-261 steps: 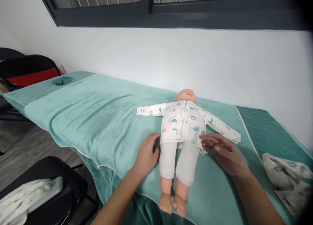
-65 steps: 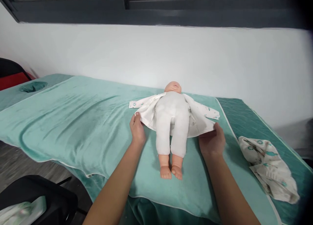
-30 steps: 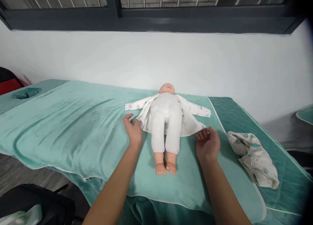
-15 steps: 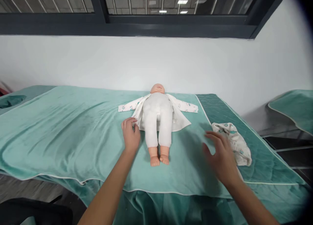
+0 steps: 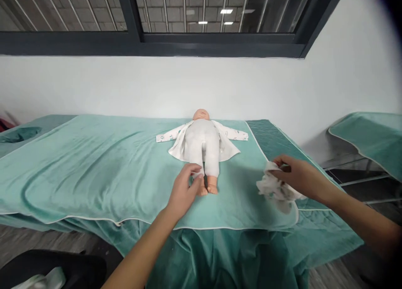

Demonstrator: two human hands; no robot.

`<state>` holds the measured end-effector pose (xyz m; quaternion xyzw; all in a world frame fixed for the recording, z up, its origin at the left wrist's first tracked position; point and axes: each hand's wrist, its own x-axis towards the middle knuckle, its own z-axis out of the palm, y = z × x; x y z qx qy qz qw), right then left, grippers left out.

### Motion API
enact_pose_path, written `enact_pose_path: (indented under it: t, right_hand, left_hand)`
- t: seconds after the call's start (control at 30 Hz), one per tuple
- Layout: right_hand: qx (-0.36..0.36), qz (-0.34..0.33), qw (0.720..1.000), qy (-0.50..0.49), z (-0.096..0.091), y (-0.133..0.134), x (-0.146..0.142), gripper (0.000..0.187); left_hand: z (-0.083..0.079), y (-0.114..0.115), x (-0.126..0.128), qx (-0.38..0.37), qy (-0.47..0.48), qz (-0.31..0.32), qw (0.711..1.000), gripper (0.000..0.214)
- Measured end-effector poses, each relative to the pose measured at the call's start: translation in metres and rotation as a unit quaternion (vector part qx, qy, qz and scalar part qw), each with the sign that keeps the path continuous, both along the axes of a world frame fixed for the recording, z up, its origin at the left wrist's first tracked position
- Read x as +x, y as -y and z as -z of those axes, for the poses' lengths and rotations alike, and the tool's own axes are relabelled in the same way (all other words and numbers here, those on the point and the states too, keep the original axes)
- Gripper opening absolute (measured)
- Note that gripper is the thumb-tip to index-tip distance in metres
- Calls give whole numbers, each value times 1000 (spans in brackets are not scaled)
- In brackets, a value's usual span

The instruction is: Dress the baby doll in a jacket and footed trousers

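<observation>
A baby doll (image 5: 203, 137) with a white cloth body lies on its back, its feet toward me. Its arms are spread in the sleeves of an open white printed baby shirt (image 5: 230, 149). My left hand (image 5: 185, 188) is by the doll's feet, covering part of one foot, with fingers curved and apart; whether it touches the foot I cannot tell. To the right, my right hand (image 5: 295, 174) pinches a crumpled white printed baby garment (image 5: 273, 186), slightly blurred and lifted off the bed. The garment's exact kind is hidden by its folds.
A light green sheet (image 5: 94, 167) with white piping covers the bed, over a darker green quilted cover (image 5: 273, 138). Behind stand a white wall (image 5: 125, 84) and a barred window. Another green-covered surface (image 5: 373, 134) is at right; a black seat (image 5: 63, 264) is at lower left.
My right hand has closed on the white printed garment and lifted it from the dark green cover, moving it left. My left hand has moved from beside the shirt to the doll's feet.
</observation>
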<state>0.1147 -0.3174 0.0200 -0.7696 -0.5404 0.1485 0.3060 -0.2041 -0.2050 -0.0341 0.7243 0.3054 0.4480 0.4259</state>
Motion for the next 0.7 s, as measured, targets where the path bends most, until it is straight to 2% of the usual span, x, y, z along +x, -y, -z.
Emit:
enact_pose_path:
  t: [0.03, 0.1, 0.13, 0.2, 0.3, 0.37, 0.43, 0.5, 0.6, 0.7]
  right_hand:
    - [-31, -24, 997, -69, -14, -6, -19, 24]
    - [8, -49, 975, -217, -41, -20, -57, 28]
    - [37, -58, 955, -290, -54, -27, -75, 29]
    - [80, -76, 916, -387, -77, -41, -109, 24]
    - [118, -138, 883, -432, -105, -61, -143, 19]
    - [162, -167, 890, -392, -118, -73, -153, 16]
    - [215, -193, 910, -298, -126, -81, -155, 23]
    - [252, -237, 920, -183, -132, -84, -155, 32]
    - [255, -331, 906, -67, -137, -81, -158, 29]
    - [234, -410, 881, -30, -140, -74, -165, 20]
  left_hand:
    - [-16, 9, 2, -16, -18, 46, 999, 29]
    - [-47, 26, 5, -33, -61, 132, 989, 39]
    - [-62, 33, 5, -8, -67, 151, 986, 47]
    - [-86, 39, 4, 42, -87, 142, 985, 58]
    - [-111, 30, -6, 117, -102, 48, 987, 52]
    - [-125, 18, -19, 139, -129, -16, 982, 36]
    - [-139, 7, -34, 164, -161, -74, 970, 16]
    - [-153, 0, -47, 212, -164, -117, 956, 9]
    - [-169, -4, -58, 280, -125, -141, 941, 7]
    - [-177, -5, -59, 255, -58, -139, 955, 8]
